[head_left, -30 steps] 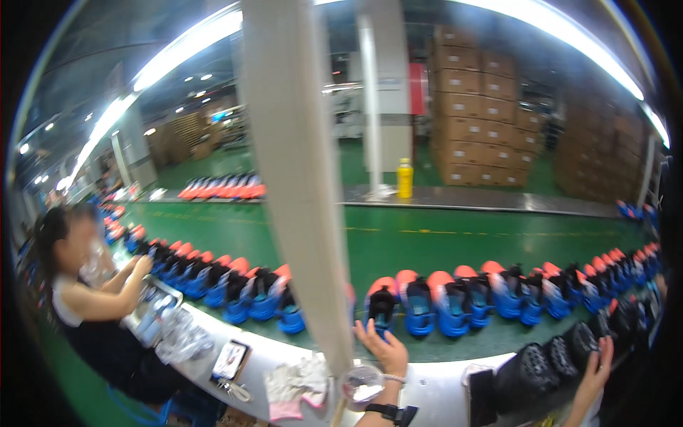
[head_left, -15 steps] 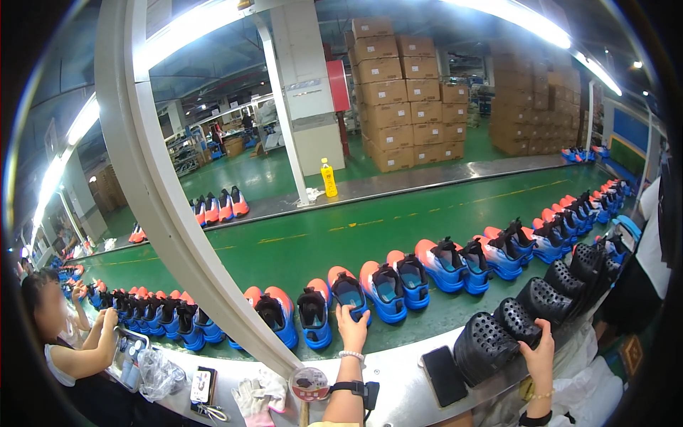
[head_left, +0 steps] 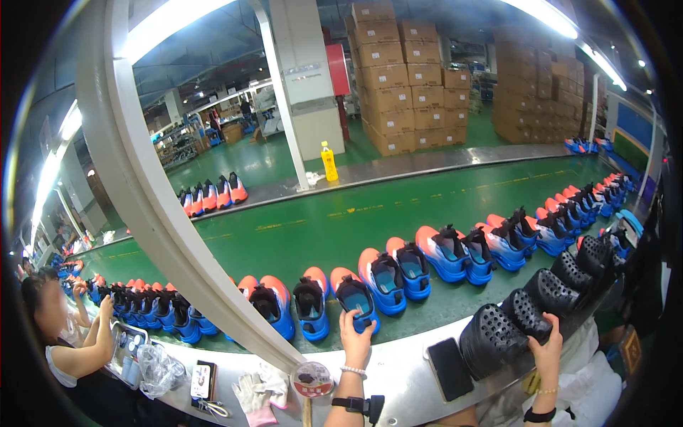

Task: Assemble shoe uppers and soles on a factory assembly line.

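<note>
My left hand (head_left: pixel 356 340) reaches to the belt's near edge, thumb and fingers closed round the heel of a blue, white and coral sneaker (head_left: pixel 353 297) with a black collar. That sneaker points away from me, its teal insole showing. Close on its left sits a matching sneaker (head_left: pixel 311 302); on its right stands another one (head_left: pixel 384 280). At the right, my right hand (head_left: pixel 546 345) grips the near edge of a black clog (head_left: pixel 525 314) with round holes. This clog is in a row of black clogs along the metal ledge (head_left: pixel 405 356).
A green conveyor belt (head_left: pixel 299 245) carries a long row of sneakers. On the ledge lie a phone (head_left: pixel 449 368), gloves (head_left: pixel 257 397) and a round tub (head_left: pixel 311 379). A white post (head_left: pixel 185 235) slants across the left. A co-worker (head_left: pixel 71 341) sits left. A yellow bottle (head_left: pixel 329 162) stands beyond.
The view has tilted slightly downward. The sneaker in my left hand has come a little toward me against its neighbours. My right hand keeps its place at the clog.
</note>
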{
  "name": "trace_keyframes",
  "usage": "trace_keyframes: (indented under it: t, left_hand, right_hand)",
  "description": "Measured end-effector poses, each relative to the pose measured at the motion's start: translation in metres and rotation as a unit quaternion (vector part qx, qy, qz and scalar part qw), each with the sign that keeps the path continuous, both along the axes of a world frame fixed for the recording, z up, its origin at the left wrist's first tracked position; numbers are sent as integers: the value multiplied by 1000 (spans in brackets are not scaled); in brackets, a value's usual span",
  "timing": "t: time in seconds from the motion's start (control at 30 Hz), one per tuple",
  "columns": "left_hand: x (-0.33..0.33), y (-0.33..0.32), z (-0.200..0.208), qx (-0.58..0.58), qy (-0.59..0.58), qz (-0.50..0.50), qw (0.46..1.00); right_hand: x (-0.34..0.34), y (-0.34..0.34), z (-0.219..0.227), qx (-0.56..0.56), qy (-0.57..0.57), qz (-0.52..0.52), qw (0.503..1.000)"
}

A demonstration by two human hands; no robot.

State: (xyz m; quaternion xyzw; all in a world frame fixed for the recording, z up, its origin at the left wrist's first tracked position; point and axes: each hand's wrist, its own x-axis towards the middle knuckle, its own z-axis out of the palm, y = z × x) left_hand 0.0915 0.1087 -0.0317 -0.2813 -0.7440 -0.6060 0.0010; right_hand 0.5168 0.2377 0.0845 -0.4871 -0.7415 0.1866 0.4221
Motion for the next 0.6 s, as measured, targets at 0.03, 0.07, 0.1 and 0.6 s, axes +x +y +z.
trace_keyframes:
  t: [0.03, 0.07, 0.1, 0.6]
  left_hand:
    - [2, -2, 2, -8, 1, 1, 1000]
    - [1, -1, 3, -9, 10, 1, 1000]
    - [1, -1, 4, -8, 18, 2, 1000]
    - [17, 6, 11, 7, -8, 18, 1000]
  right_hand:
    - [2, 0, 1, 6, 13, -6, 1000]
    - [4, -1, 9, 9, 31, -12, 999]
    - [2, -2, 21, 13, 48, -17, 999]
    - [-366, -53, 68, 59, -273, 321, 905]
